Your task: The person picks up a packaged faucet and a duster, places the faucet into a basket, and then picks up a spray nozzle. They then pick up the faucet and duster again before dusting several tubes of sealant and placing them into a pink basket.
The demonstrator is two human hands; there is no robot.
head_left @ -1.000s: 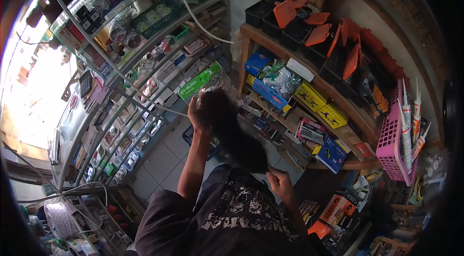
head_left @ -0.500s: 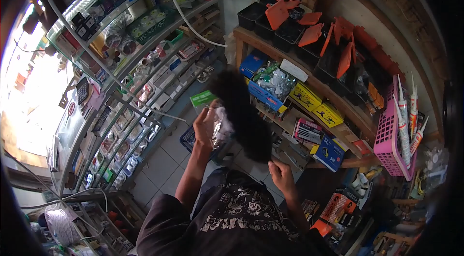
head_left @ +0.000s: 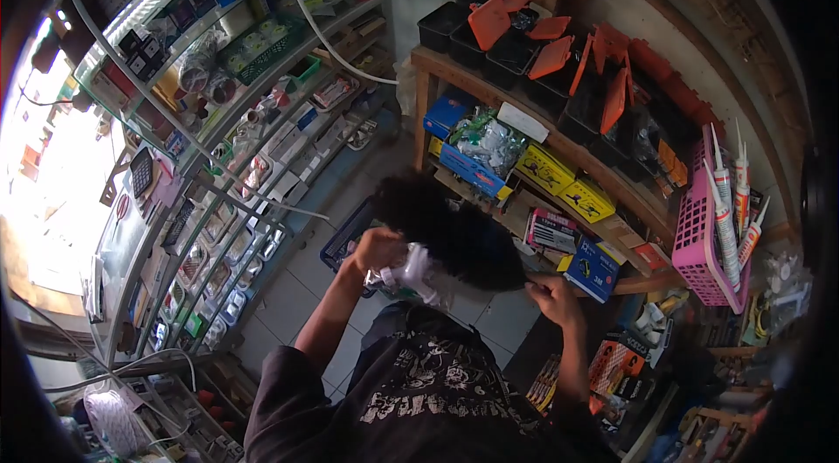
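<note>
Two-handed dusting, by the look of it

Before the wooden shelving [head_left: 425, 83], a fluffy black duster [head_left: 472, 240] hangs, its end pinched by the right hand [head_left: 555, 299]. Just beside it, the left hand [head_left: 376, 250] grasps a clear bag of white plastic parts [head_left: 418, 269]; contact is unclear. Wiping the packaging seems the step; next calls for a steady bag, light strokes.
</note>
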